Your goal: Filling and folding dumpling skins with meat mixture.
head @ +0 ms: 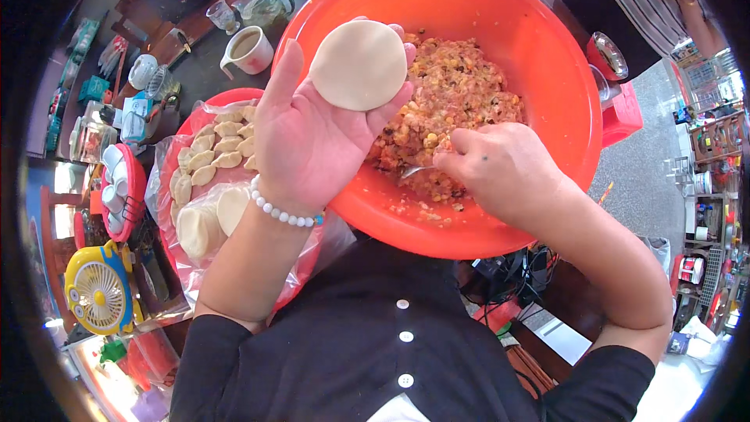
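A round dumpling wrapper lies flat across the fingers of my left hand, palm up, above the left side of a large red plastic basin. Minced filling with corn bits fills the middle of the basin. My right hand grips a metal utensil, its end in the filling; its full shape is hidden. Left of the basin, a red tray lined with clear plastic holds folded dumplings and a stack of wrappers, partly behind my left forearm.
A mug with a drink, a small glass and a glass pitcher stand beyond the tray. A yellow and blue fan and a pink tray of cups are at left. Other people stand at the top left and top right.
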Demonstrator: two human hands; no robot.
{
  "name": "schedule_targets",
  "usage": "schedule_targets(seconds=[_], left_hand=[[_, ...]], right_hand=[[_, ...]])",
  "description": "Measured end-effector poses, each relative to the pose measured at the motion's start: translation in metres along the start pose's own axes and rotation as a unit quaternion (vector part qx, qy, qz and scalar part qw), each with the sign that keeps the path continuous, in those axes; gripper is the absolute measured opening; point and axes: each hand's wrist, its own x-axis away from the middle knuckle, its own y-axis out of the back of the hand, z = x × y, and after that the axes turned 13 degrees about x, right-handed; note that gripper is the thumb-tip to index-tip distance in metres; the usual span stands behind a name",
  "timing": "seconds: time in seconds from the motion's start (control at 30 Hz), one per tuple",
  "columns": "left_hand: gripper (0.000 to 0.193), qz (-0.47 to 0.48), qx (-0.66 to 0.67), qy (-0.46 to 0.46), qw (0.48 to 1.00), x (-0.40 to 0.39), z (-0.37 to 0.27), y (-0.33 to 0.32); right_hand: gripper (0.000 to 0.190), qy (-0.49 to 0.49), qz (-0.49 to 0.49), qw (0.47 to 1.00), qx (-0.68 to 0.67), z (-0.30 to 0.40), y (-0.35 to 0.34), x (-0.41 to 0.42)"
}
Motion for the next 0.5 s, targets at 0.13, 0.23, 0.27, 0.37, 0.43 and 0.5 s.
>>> schedule_targets(seconds=[0.13, 0.23, 0.27, 0.37, 0.43, 0.5], left_hand=[[0.063, 0.006, -0.002, 0.003, 1.000, 0.000, 0.000, 0.000], [0.063, 0.008, -0.009, 0.009, 1.000, 0.000, -0.001, 0.001], [0.063, 0.008, -0.008, 0.011, 1.000, 0.000, -0.001, 0.001], [0.063, 0.006, -0.009, 0.015, 1.000, 0.001, -0.001, 0.001], [0.063, 0.004, -0.010, 0.018, 1.000, 0.000, 0.000, 0.000], [0.063, 0.000, -0.015, 0.013, 1.000, 0.000, 0.000, -0.001]], right_hand=[[0.009, 0.030, 0.029, 0.999, 0.002, -0.005, 0.002, 0.010], [0.009, 0.035, 0.064, 0.997, -0.001, -0.008, 0.008, 0.017], [0.009, 0.034, 0.077, 0.996, -0.002, -0.009, 0.010, 0.019], [0.009, 0.005, 0.123, 0.992, -0.013, -0.011, 0.015, 0.026], [0.009, -0.014, 0.126, 0.992, -0.027, -0.012, 0.016, 0.031], [0.010, -0.035, 0.143, 0.988, -0.037, -0.011, 0.018, 0.035]])
